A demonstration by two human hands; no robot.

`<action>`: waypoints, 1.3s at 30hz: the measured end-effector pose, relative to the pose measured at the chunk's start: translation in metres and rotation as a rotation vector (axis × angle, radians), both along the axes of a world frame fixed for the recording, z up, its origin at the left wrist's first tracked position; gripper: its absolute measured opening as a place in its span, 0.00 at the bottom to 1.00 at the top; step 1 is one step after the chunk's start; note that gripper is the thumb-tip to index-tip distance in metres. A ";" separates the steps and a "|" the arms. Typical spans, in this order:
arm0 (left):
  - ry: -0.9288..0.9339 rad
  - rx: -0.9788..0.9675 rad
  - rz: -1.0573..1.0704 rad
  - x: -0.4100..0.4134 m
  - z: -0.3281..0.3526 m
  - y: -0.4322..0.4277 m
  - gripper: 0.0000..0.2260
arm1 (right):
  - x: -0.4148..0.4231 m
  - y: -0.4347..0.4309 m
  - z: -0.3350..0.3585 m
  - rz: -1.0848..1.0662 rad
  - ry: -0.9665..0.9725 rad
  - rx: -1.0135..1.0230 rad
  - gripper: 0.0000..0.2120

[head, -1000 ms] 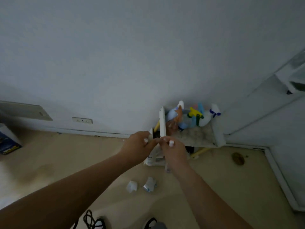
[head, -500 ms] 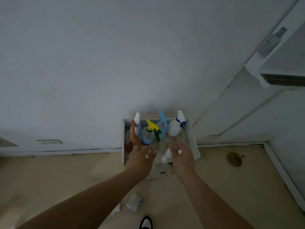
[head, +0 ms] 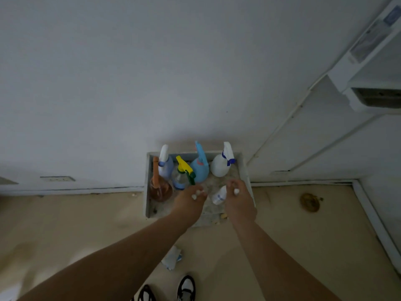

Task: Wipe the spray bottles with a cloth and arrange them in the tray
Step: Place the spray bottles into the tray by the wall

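On the beige floor, hard against the white wall: a shallow grey rectangular tray with a speckled bottom. Upright along its far side, left to right: a pale lilac spray bottle with a white head, a clear spray bottle with a yellow-and-green trigger, a light blue spray bottle and a white spray bottle with a dark blue collar. In front of the lilac one, by the tray's left wall, a brown spray bottle with an orange head, also upright.

Over the tray's near half, both hands, backs to the camera. Left hand with fingers curled downward and white nails; no telling whether anything in it. Right hand likewise curled, with a small white bottle with a blue label tilted just against its inner side; grip hidden, so no telling whether held or merely touched.

Nearer on the floor, between the forearms, a crumpled white-and-blue wad, well apart from the tray. At the bottom edge, two black-and-white shoes.
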State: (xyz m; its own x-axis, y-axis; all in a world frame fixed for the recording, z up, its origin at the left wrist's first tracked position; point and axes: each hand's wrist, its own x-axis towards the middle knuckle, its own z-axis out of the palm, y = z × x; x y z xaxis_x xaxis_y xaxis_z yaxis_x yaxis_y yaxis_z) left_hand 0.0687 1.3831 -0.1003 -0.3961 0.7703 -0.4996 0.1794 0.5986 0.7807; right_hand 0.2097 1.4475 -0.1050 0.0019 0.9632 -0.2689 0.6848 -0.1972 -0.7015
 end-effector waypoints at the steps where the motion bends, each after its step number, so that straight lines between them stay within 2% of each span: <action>1: -0.021 0.005 0.002 0.003 -0.002 0.002 0.15 | 0.002 0.002 0.001 0.001 -0.078 0.024 0.09; 6: -0.030 -0.039 -0.044 0.019 -0.011 0.016 0.15 | 0.009 0.018 -0.002 0.002 -0.116 0.078 0.06; 9: 0.017 -0.084 -0.064 0.031 -0.017 0.033 0.14 | 0.013 0.033 -0.011 0.001 -0.046 0.065 0.06; 18: 0.005 -0.164 0.004 0.068 -0.028 0.090 0.15 | 0.042 0.079 -0.060 0.059 0.108 -0.015 0.09; 21: 0.025 -0.183 0.012 0.070 -0.026 0.103 0.15 | 0.040 0.096 -0.063 0.080 0.127 0.003 0.06; 24: 0.004 -0.166 0.009 0.067 -0.031 0.109 0.11 | 0.038 0.104 -0.063 0.125 0.151 0.006 0.04; 31: 0.067 -0.228 -0.096 0.061 -0.036 0.103 0.20 | 0.038 0.101 -0.060 0.101 0.216 -0.110 0.02; 34: 0.068 -0.197 -0.095 0.060 -0.037 0.101 0.19 | 0.042 0.100 -0.060 0.077 0.238 -0.166 0.07; 36: 0.063 -0.200 -0.099 0.062 -0.027 0.096 0.24 | 0.045 0.100 -0.056 0.088 0.190 -0.168 0.14; 39: 0.071 -0.177 -0.089 0.060 -0.015 0.083 0.28 | 0.045 0.098 -0.039 0.106 0.163 -0.158 0.19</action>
